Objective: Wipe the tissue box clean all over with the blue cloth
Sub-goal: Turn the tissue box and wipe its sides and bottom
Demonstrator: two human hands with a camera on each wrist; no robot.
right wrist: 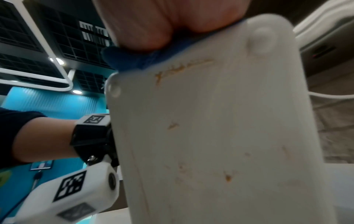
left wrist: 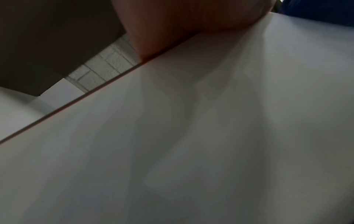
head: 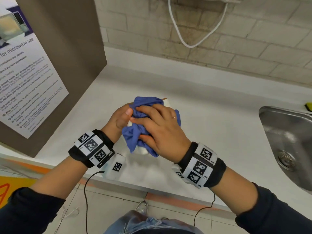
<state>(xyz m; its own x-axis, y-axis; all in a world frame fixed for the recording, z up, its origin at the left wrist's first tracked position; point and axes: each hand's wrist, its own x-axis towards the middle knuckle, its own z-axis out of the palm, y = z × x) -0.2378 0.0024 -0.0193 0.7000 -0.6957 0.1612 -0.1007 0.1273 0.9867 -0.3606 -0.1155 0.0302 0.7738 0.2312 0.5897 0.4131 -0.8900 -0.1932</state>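
Observation:
The white tissue box (head: 143, 150) is held up over the counter, mostly wrapped in the crumpled blue cloth (head: 145, 102). My left hand (head: 123, 115) grips the box's left side, thumb on top. My right hand (head: 152, 119) lies over the cloth and holds it against the box, with the thumb tucked into the folds. The right wrist view shows a box face (right wrist: 220, 128) with round feet and brown stains, and the cloth (right wrist: 134, 60) pressed at its top edge. In the left wrist view a plain white face of the box (left wrist: 210, 136) fills the frame under my palm (left wrist: 182, 18).
A brown cabinet (head: 72, 48) with a microwave-use poster (head: 25, 81) stands on the white counter (head: 211, 124) at left. A steel sink (head: 290, 142) is at right, with a yellow-green sponge (head: 309, 106) behind it. A white cable (head: 182, 38) hangs on the brick wall.

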